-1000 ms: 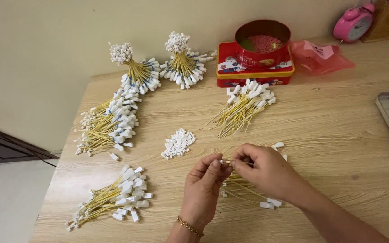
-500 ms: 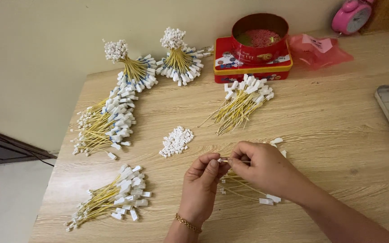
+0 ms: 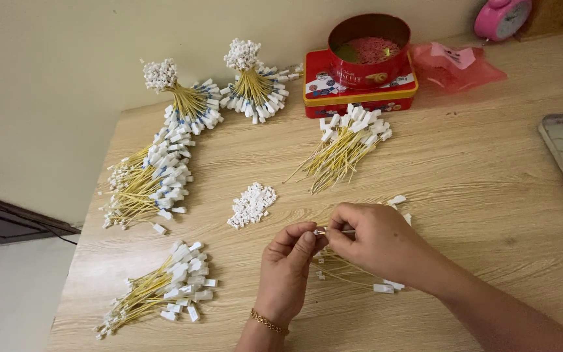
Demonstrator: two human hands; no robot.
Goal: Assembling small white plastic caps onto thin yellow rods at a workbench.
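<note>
Midway through fitting: left hand [image 3: 286, 270] pinching small white connector [image 3: 316, 231], right hand [image 3: 373, 241] gripping yellow wire [image 3: 346, 231]; next, careful alignment over wooden bench [image 3: 477, 176].

Both hands are meeting near the table's [image 3: 490, 195] front edge, the left hand [image 3: 286, 270] just left of the right hand [image 3: 376, 244], loose wires [image 3: 346, 274] lying under them. A connector pile [image 3: 251, 205] is sitting behind the left hand. Wire bundles [image 3: 148, 179] are lying along the left, another bundle [image 3: 345, 146] behind the hands, and a bowl [image 3: 368, 51] is resting on a tin [image 3: 360, 94] at the back.
</note>
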